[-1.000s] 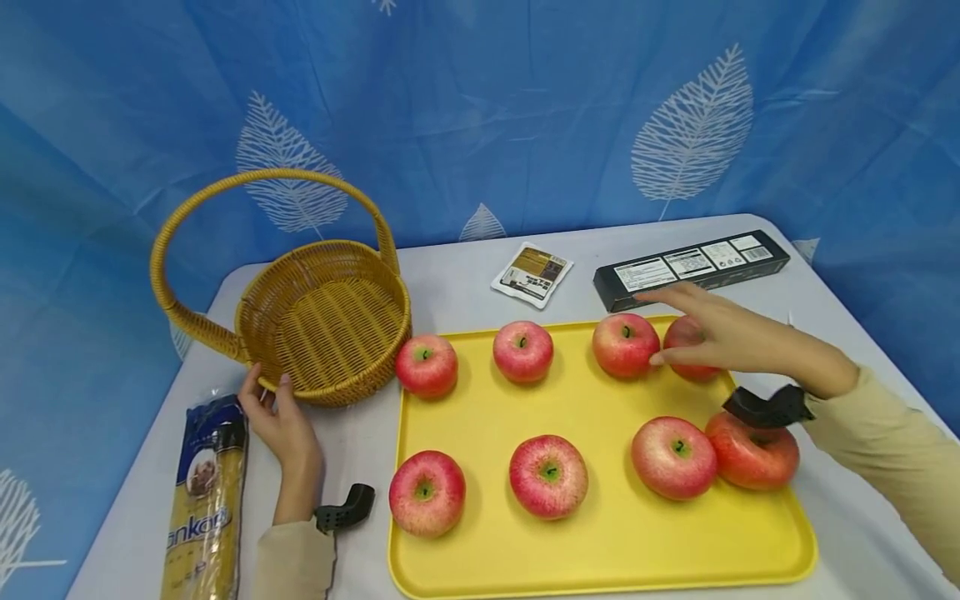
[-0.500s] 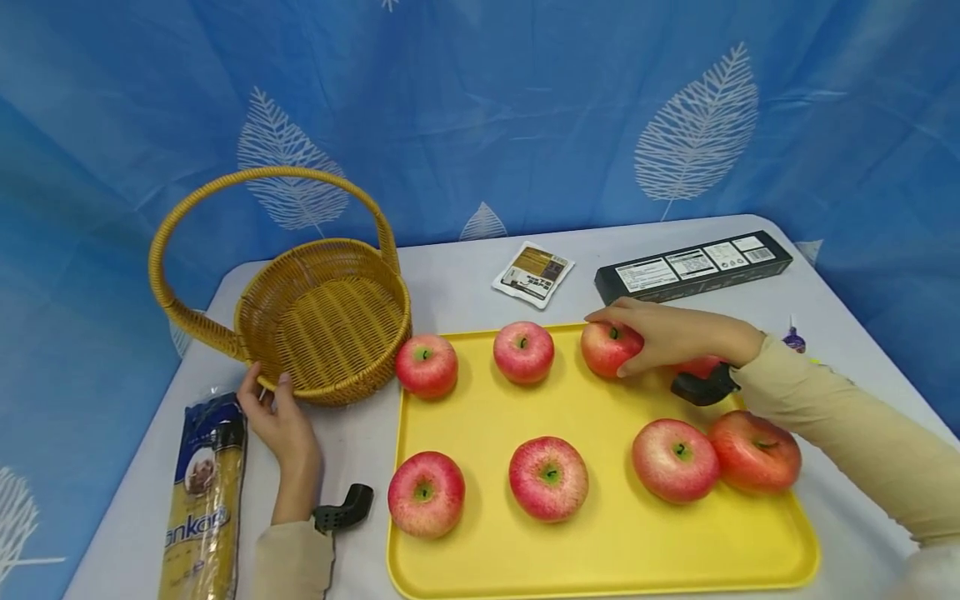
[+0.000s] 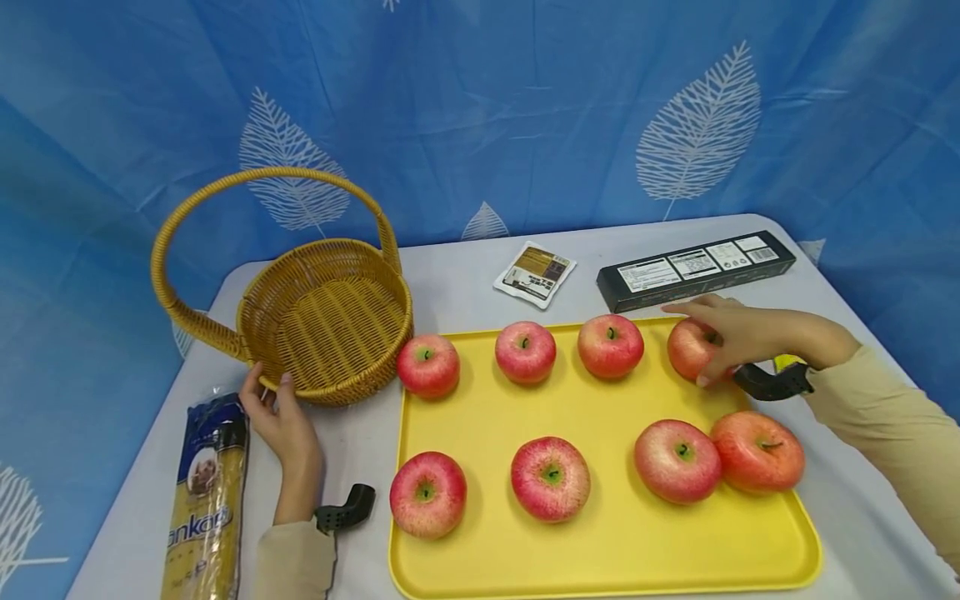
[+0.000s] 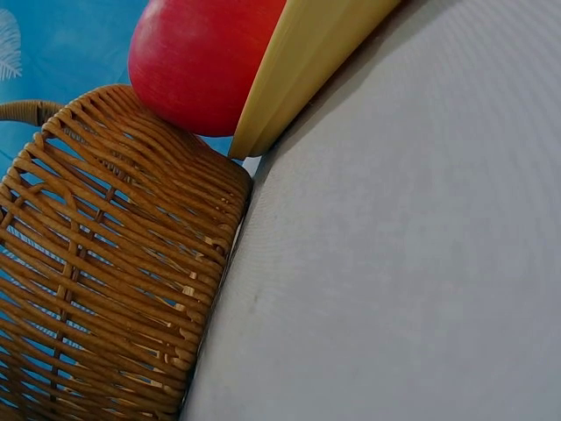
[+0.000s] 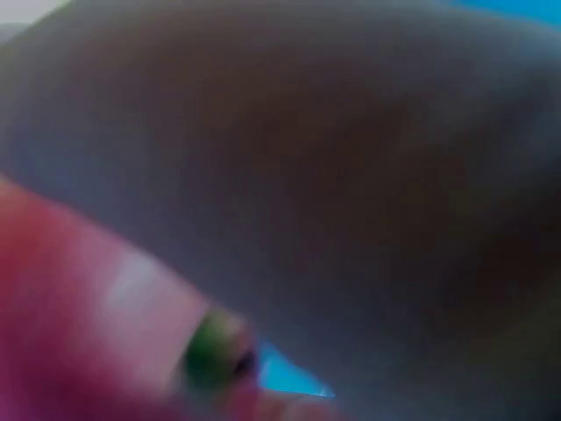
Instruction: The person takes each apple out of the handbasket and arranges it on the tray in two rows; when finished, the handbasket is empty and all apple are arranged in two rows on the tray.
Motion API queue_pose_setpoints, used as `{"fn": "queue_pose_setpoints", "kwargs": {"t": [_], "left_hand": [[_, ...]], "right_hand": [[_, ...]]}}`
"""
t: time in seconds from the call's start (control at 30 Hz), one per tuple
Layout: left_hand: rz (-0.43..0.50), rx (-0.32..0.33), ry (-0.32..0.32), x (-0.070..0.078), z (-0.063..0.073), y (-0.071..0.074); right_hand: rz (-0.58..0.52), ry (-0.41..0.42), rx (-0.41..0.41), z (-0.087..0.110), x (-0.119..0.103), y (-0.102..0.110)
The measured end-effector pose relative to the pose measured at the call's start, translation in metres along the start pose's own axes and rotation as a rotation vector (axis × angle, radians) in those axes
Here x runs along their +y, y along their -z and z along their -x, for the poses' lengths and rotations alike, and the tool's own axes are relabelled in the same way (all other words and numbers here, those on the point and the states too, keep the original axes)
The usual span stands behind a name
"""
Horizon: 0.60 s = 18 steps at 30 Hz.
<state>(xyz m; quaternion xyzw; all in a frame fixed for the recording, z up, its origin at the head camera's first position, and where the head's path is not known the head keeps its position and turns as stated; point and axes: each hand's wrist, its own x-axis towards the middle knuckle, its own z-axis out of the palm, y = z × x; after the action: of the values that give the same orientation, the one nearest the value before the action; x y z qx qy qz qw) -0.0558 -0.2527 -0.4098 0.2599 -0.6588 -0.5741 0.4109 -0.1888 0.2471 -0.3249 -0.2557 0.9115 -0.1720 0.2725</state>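
Note:
In the head view, my left hand (image 3: pixel 283 425) holds the near rim of a round wicker basket (image 3: pixel 341 333) with a tall handle. The basket has nothing in it. My right hand (image 3: pixel 738 333) grips a red apple (image 3: pixel 688 350) at the far right corner of a yellow tray (image 3: pixel 480 558), thumb on its near side and fingers over its far side. Several other apples lie on the tray in two rows, among them a far-row apple (image 3: pixel 611 346) left of that hand. Blurred in the right wrist view, the gripped apple (image 5: pixel 79 324) shows its stem hollow.
A pasta packet (image 3: pixel 206 500) lies left of my left forearm. Behind the tray are a white-and-brown sachet (image 3: pixel 535 275) and a long black box (image 3: pixel 697 271). One apple (image 3: pixel 427 367) sits at the tray's far left corner, right beside the basket.
My right hand gripped the third far-row apple, shifted it slightly left and let go. It has moved right and now grips the corner apple. The left hand stays at the basket.

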Motion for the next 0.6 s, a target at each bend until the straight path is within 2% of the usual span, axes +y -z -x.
{"fn": "queue_pose_setpoints", "kwargs": {"t": [0.03, 0.13, 0.3, 0.5, 0.6], "left_hand": [[-0.002, 0.0, 0.0, 0.0, 0.0, 0.0], [-0.013, -0.004, -0.001, 0.001, 0.0, 0.002], [-0.014, -0.009, -0.003, 0.002, -0.001, 0.003], [-0.007, -0.001, -0.006, 0.0, -0.002, 0.003], [-0.019, -0.002, -0.006, 0.001, -0.001, 0.003]], "right_hand": [[-0.023, -0.012, -0.009, 0.002, 0.005, -0.001], [-0.045, 0.026, 0.015, 0.005, 0.014, -0.006], [-0.026, 0.074, 0.082, -0.002, 0.011, -0.009], [-0.046, 0.025, 0.024, -0.005, 0.006, -0.008], [-0.036, 0.008, 0.041, 0.0, 0.006, -0.007]]}}
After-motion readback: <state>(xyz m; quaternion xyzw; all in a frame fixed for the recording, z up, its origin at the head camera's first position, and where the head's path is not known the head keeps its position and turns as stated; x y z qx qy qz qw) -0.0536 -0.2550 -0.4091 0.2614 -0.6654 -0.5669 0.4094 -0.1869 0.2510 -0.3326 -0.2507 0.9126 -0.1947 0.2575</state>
